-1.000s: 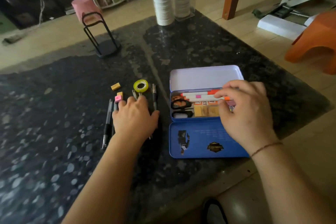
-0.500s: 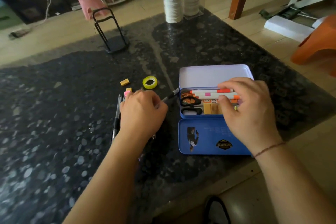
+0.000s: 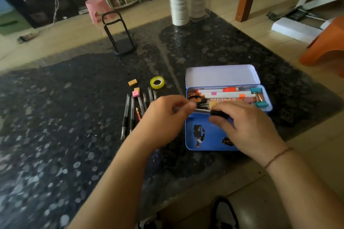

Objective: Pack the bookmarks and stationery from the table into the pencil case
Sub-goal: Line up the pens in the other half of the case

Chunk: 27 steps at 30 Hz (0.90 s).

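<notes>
Head view, over the open pencil case (image 3: 221, 78) on a dark stone table (image 3: 55, 117): I hold one pen (image 3: 202, 110) level across the case's left rim, my left hand (image 3: 165, 115) pinching its pale end, my right hand (image 3: 243, 124) curled round its dark end. Both grips are closed on the same pen, with no slack visible.

Risk, as I judge it: the tray of the case is already crowded. White markers (image 3: 227, 93) lie along its far side, scissors (image 3: 197, 100) sit at its left end, binder clips (image 3: 260, 98) at its right end. A pen lowered at an angle could catch on the scissor handles or ride up on the markers, and the lid may then refuse to close. Motion blur hides exactly how close the pen tip is to the scissors.

Room for moving: left of the case lie more pens (image 3: 130, 111) in a row, small erasers (image 3: 135, 91) beyond them, and a roll of tape (image 3: 157, 82) just left of the case's raised lid. My left forearm crosses near those pens; a careless sweep could roll them toward the table's near edge, which lies just this side of the case. Far beyond the case a stack of paper cups (image 3: 178, 2) stands well apart.
</notes>
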{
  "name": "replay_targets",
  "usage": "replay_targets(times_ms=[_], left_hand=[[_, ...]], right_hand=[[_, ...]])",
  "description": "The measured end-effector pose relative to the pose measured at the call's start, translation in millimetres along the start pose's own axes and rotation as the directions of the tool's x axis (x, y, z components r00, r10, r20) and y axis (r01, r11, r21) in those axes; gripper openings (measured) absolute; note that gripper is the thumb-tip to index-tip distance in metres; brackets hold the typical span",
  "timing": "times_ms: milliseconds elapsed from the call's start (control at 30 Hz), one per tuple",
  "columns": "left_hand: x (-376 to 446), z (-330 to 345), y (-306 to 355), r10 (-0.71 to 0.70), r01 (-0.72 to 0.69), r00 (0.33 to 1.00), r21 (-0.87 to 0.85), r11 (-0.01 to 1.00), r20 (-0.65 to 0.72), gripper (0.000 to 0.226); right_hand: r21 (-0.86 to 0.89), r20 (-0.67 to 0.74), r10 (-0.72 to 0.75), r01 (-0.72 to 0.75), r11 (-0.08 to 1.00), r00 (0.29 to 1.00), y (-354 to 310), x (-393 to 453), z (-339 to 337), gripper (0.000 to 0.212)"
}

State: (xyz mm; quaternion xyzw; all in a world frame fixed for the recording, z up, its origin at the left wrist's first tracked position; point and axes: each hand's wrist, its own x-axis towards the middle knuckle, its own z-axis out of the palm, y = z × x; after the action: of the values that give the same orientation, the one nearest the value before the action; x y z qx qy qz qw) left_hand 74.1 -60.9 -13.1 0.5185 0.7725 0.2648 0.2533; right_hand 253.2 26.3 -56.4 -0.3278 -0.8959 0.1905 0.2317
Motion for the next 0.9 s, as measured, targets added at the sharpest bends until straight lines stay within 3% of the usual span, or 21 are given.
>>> replay_targets(times_ms=[67,133,233,367,500,633,767,900], left_hand=[[8,8,-24,-0.136,0.153,0.980,0.117,0.981,-0.144,0.031],[14,10,-46,-0.219,0.325,0.924,0.344,0.881,-0.313,0.037],[21,14,-60,-0.299,0.428,0.895,0.448,0.785,-0.331,0.048],[32,17,-62,-0.307,0.453,0.885,0.485,0.748,-0.351,0.051],[37,11,-66,-0.336,0.488,0.865,0.472,0.735,-0.372,0.042],[37,7,-68,-0.237,0.448,0.866,0.474,0.758,-0.441,0.026],[32,15,-67,-0.223,0.410,0.898,0.536,0.738,-0.380,0.045],[39,15,-60,-0.220,0.407,0.904,0.578,0.707,-0.368,0.030]], right_hand=[[-0.110,0.034,0.062,-0.058,0.992,0.998,8,-9,-2,0.018],[-0.229,0.046,0.100,-0.087,0.970,0.994,13,-15,-4,0.014],[-0.312,0.025,0.146,-0.131,0.941,0.989,16,-17,-5,0.018],[-0.374,-0.040,0.211,-0.211,0.903,0.977,17,-16,-2,0.029],[-0.245,-0.177,0.281,-0.319,0.915,0.943,19,-17,-5,0.022],[-0.081,-0.275,0.286,-0.318,0.945,0.918,16,-18,-9,0.012],[-0.034,-0.286,0.305,-0.328,0.944,0.908,13,-19,-10,0.013],[-0.016,-0.315,0.289,-0.310,0.951,0.904,12,-19,-10,0.018]])
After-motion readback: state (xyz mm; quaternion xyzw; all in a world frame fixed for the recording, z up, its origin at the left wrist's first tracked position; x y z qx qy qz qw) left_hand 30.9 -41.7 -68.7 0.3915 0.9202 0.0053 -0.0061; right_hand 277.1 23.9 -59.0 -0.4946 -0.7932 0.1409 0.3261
